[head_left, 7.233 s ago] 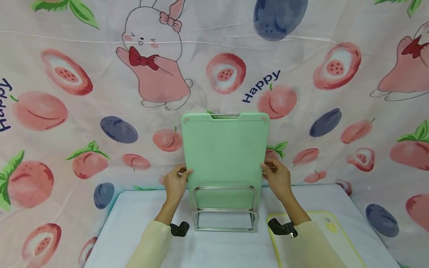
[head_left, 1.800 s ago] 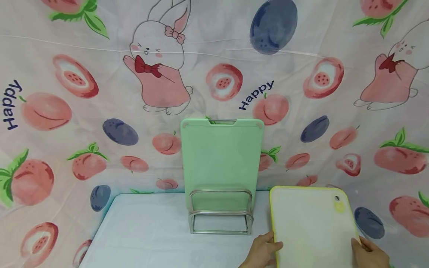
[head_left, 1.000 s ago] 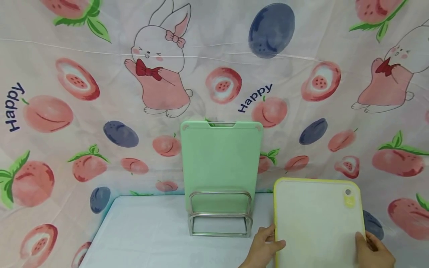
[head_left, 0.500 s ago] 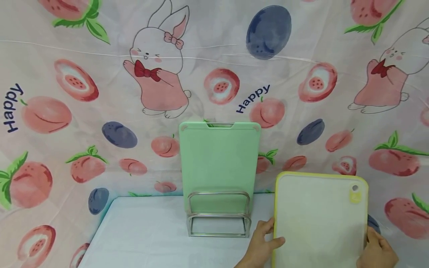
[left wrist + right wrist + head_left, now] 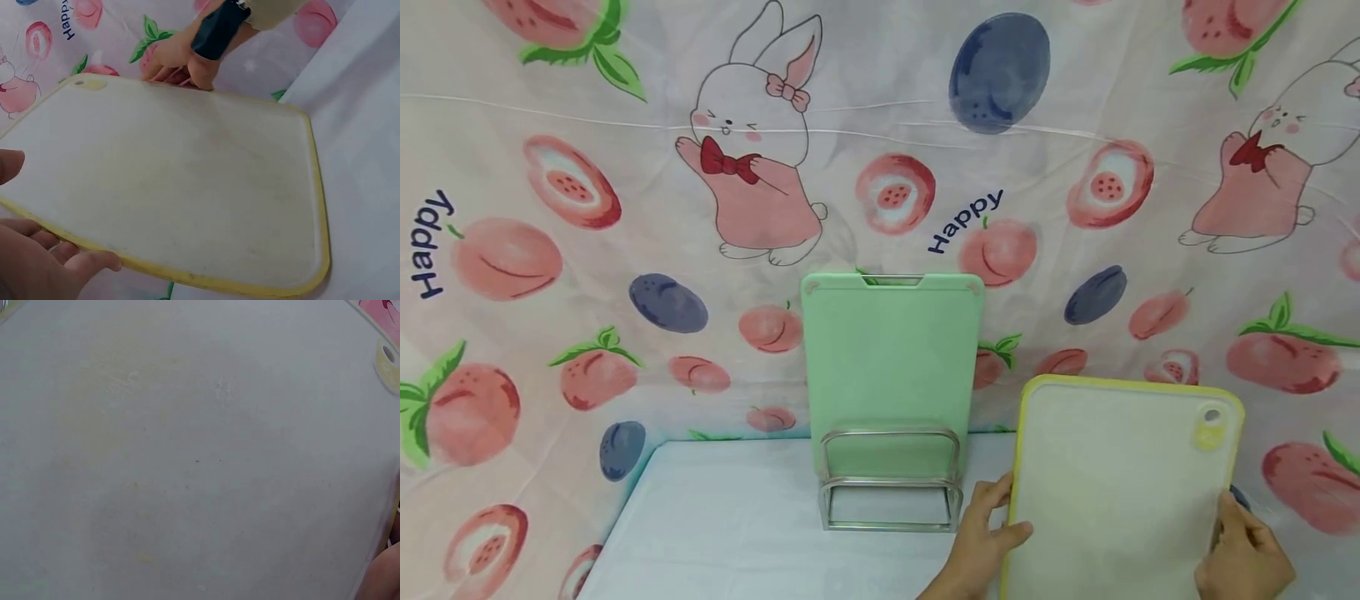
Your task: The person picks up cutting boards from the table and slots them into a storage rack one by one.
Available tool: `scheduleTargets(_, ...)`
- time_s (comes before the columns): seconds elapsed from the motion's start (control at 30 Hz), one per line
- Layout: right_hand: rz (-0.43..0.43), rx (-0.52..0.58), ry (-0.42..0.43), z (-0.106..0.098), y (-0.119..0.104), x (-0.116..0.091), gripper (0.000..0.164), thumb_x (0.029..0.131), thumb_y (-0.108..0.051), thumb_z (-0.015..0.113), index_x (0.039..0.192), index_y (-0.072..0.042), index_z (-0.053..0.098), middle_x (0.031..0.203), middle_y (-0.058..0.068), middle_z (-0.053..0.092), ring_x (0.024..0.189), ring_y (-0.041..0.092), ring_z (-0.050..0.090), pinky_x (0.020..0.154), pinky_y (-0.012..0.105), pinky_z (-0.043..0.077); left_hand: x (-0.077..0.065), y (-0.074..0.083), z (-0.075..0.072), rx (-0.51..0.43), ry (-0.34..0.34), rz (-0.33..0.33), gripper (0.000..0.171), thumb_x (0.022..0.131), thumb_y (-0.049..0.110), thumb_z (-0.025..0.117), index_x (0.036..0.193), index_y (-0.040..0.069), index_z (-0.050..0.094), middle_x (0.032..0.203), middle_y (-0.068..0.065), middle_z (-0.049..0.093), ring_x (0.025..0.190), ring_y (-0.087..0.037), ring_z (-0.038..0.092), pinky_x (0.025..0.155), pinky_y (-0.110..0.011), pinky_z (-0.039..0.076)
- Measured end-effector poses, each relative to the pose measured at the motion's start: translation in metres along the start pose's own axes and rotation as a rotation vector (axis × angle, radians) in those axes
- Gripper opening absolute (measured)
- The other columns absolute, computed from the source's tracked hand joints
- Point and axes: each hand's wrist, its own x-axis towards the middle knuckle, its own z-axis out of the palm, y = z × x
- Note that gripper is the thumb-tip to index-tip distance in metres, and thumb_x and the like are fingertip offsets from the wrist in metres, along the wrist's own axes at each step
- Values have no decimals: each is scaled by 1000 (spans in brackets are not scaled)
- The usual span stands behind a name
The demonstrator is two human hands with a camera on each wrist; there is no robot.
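A white cutting board (image 5: 1120, 492) with a yellow rim is held up at the right of the head view, its top tilted slightly clockwise. My left hand (image 5: 981, 537) grips its left edge, thumb on the front face. The right hand (image 5: 1246, 550) grips the opposite edge. Both hands also show in the left wrist view, the left hand (image 5: 56, 265) at the lower edge and the right hand (image 5: 181, 59) at the upper one. Stained white board surface (image 5: 200, 456) fills the right wrist view. The board's lower end is cut off in the head view.
A green cutting board (image 5: 891, 358) stands upright in a metal rack (image 5: 891, 482) left of the held board. The rack sits on a white-covered table (image 5: 722, 517). Behind hangs a printed cloth (image 5: 880, 108) with rabbits and fruit.
Earlier, both hands held the green board at the rack while the white board lay on the table. Since then the white board has been lifted; lately it has risen and shifted right.
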Motion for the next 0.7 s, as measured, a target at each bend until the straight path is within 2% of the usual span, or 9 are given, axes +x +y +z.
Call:
scheduleTargets(0.13, -54, 122, -12, 3, 5, 1, 29, 62, -8, 89, 86, 1, 75, 69, 1, 71, 64, 5, 64, 53, 15, 50, 3, -4, -3, 12, -47, 42, 62, 87, -1, 63, 144, 0, 38, 118, -7, 40, 119, -22, 35, 104, -46, 34)
scheduleTargets(0.27, -84, 252, -26, 7, 10, 1, 26, 61, 7, 87, 83, 8, 72, 68, 8, 70, 60, 9, 62, 52, 17, 49, 5, -7, -6, 53, -65, 117, 63, 89, 2, 64, 144, -5, 34, 121, -11, 39, 122, -26, 34, 106, -54, 29)
scheduleTargets(0.37, -98, 292, -29, 10, 11, 1, 24, 61, 11, 85, 81, 10, 71, 65, 9, 68, 56, 10, 59, 50, 18, 48, 7, -8, -8, 41, -77, 169, 63, 90, 2, 64, 143, -8, 32, 121, -15, 37, 122, -29, 34, 106, -53, 29)
scheduleTargets(0.5, -87, 351, -44, 13, 10, -1, 20, 63, 14, 82, 77, 13, 69, 66, 12, 68, 59, 13, 64, 53, 21, 52, 7, -9, -10, 53, -81, 212, 63, 90, 0, 62, 144, -8, 30, 122, -17, 37, 123, -30, 33, 106, -54, 29)
scheduleTargets(0.7, -35, 478, -86, 16, 8, 0, 17, 68, 19, 76, 66, 15, 60, 65, 15, 65, 64, 18, 64, 55, 26, 55, 7, -9, -9, 107, -55, 243, 61, 90, -1, 61, 144, -5, 33, 123, -16, 38, 125, -28, 33, 104, -58, 30)
